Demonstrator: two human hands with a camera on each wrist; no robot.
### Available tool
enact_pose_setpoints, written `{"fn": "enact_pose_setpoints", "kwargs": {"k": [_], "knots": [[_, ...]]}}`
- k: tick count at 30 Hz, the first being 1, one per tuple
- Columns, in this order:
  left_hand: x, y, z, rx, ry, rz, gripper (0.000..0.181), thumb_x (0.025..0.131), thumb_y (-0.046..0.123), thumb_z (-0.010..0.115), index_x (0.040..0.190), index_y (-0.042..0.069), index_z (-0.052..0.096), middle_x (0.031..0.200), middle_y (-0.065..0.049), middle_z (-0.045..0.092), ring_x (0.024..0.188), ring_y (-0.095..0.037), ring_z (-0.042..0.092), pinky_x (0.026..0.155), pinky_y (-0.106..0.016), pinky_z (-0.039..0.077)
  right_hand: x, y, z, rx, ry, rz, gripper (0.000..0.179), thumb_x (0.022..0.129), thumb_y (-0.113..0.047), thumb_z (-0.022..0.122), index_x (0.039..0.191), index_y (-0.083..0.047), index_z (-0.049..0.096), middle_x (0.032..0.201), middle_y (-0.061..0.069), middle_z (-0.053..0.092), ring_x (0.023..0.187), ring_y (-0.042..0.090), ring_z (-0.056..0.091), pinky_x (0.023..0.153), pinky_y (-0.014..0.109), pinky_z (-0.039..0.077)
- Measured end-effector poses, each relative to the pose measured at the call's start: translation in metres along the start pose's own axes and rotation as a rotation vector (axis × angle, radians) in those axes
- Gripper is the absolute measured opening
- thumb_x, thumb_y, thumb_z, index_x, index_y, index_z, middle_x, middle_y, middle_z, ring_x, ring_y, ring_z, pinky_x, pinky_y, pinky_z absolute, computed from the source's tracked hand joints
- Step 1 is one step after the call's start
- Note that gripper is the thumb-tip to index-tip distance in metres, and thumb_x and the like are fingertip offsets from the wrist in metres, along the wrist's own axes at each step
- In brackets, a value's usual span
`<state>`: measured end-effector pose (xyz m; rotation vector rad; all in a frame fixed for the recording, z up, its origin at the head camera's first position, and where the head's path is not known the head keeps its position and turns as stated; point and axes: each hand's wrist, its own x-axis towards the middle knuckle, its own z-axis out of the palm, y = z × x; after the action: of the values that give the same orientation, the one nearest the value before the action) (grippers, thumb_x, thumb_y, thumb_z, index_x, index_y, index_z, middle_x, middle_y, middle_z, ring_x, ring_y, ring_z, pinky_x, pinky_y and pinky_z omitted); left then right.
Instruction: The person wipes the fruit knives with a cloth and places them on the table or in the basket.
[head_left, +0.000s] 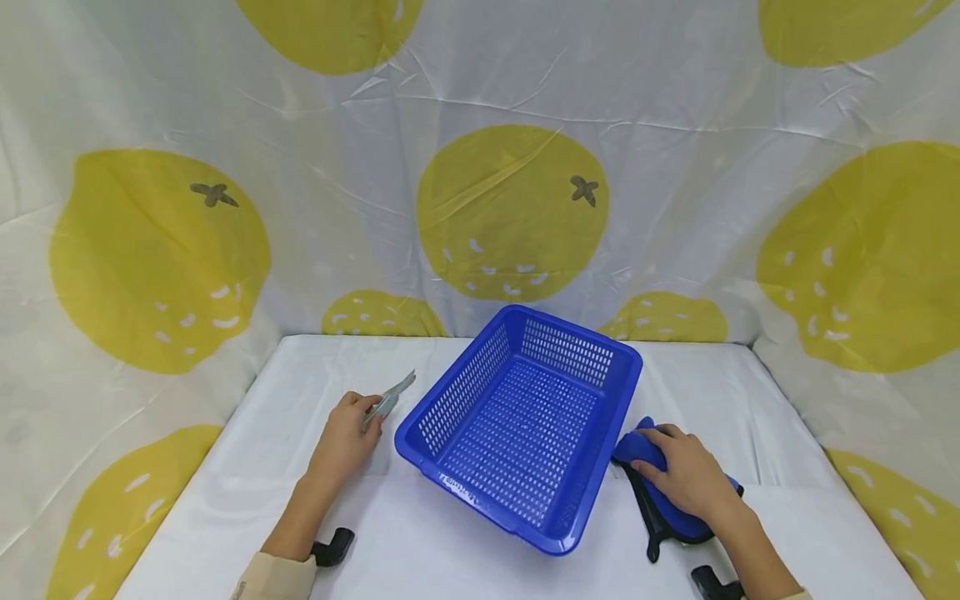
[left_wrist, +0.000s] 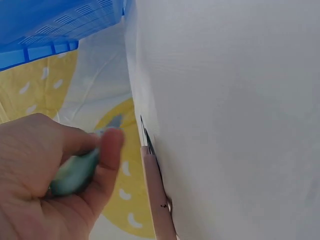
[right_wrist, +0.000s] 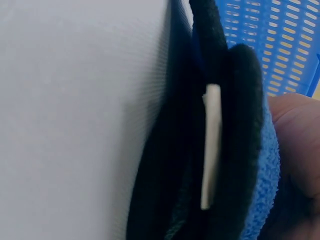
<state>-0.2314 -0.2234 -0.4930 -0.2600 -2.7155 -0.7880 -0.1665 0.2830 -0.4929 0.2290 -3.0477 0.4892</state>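
Observation:
My left hand [head_left: 347, 442] pinches a small tool with a pale green handle [left_wrist: 75, 175] and a grey blade [head_left: 405, 383] between thumb and fingers. The blade points away and to the right, toward the basket. My right hand [head_left: 686, 471] grips a blue fuzzy cloth piece with black edging [head_left: 667, 508] over its top, thumb on the near side. A black strap end with a small loop hangs from it. In the right wrist view, its black-bound layers part around a whitish tag [right_wrist: 212, 145]. Between the hands stands a blue plastic basket [head_left: 517, 533] with slotted walls, nothing in it.
The table is covered in white cloth [head_left: 375, 533]. Behind and at both sides hangs a curtain with yellow lemons [head_left: 510, 212]. In the left wrist view, a pinkish strip with a dark thin tip [left_wrist: 157, 200] shows beside the hand along the table.

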Motion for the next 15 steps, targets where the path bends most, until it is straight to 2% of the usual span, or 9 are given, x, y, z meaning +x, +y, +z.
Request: {"fn": "enact_pose_setpoints", "kwargs": {"k": [3,6,10,15], "knots": [[0.0007,0.0014,0.0002,-0.046,-0.008,0.011,0.026,0.096,0.001,0.067,0.122,-0.002,0.07,0.105,-0.018,0.063,0.087,-0.025,0.064,0.075,-0.04,0.056,-0.0012,0.0009,-0.0005,0.018,0.023,-0.019,0.047,0.094,-0.029,0.076,0.132,-0.003,0.067,0.13,0.029,0.063,0.112,0.052,0.064,0.091,0.067,0.053],[0.0018,0.0024,0.0001,-0.062,-0.031,0.012,0.026,0.099,0.003,0.064,0.123,-0.002,0.069,0.108,-0.019,0.065,0.093,-0.029,0.064,0.081,-0.045,0.055,-0.0016,0.0029,-0.0007,0.035,0.031,-0.026,0.045,0.094,-0.024,0.075,0.133,-0.003,0.066,0.13,0.026,0.065,0.114,0.05,0.065,0.094,0.066,0.052],[0.0021,0.0012,-0.0019,-0.008,-0.053,0.019,0.028,0.098,0.003,0.065,0.125,-0.004,0.067,0.109,-0.022,0.07,0.097,-0.034,0.068,0.086,-0.051,0.056,-0.0024,0.0043,-0.0017,0.047,0.032,-0.027,0.045,0.094,-0.022,0.075,0.134,-0.003,0.066,0.13,0.025,0.065,0.116,0.048,0.065,0.095,0.066,0.052],[-0.0002,0.0002,-0.0042,0.07,-0.148,0.008,0.037,0.097,0.003,0.064,0.132,-0.008,0.064,0.115,-0.029,0.072,0.101,-0.037,0.071,0.087,-0.054,0.058,-0.0059,0.0028,-0.0068,0.056,0.044,-0.019,0.046,0.094,-0.022,0.075,0.135,-0.003,0.065,0.132,0.024,0.064,0.119,0.048,0.064,0.096,0.066,0.052]]}}
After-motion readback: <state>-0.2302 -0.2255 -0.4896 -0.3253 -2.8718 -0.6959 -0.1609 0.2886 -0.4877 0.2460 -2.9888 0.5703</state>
